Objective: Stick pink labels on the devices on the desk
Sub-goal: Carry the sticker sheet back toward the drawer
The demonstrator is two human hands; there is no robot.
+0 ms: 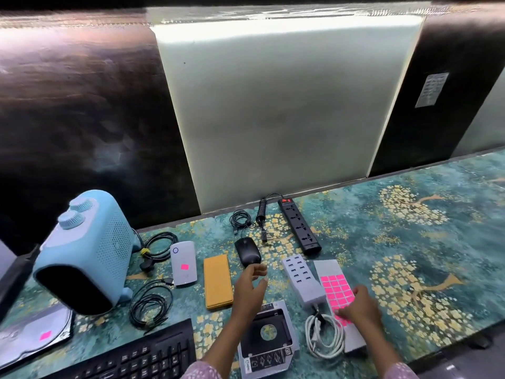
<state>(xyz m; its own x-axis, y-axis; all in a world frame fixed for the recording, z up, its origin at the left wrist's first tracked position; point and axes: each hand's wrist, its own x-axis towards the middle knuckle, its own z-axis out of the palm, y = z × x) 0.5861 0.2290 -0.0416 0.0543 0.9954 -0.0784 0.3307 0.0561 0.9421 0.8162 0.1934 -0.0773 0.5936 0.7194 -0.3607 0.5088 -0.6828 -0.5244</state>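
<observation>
Right hand [359, 306] presses fingertips on the pink label sheet [336, 291], grasp unclear; left hand [250, 281] hovers half-open, empty; a label may tear or curl while peeling.

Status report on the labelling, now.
Left hand open, empty, hovering near mouse. Right hand fingers down on label sheet. Power bank and disc case labelled; mouse, yellow case bare. Nothing blocking.

One keyboard [142, 354], one mouse [247, 251], one power strip [299, 226], two hands [250, 285] [360, 305].
</observation>
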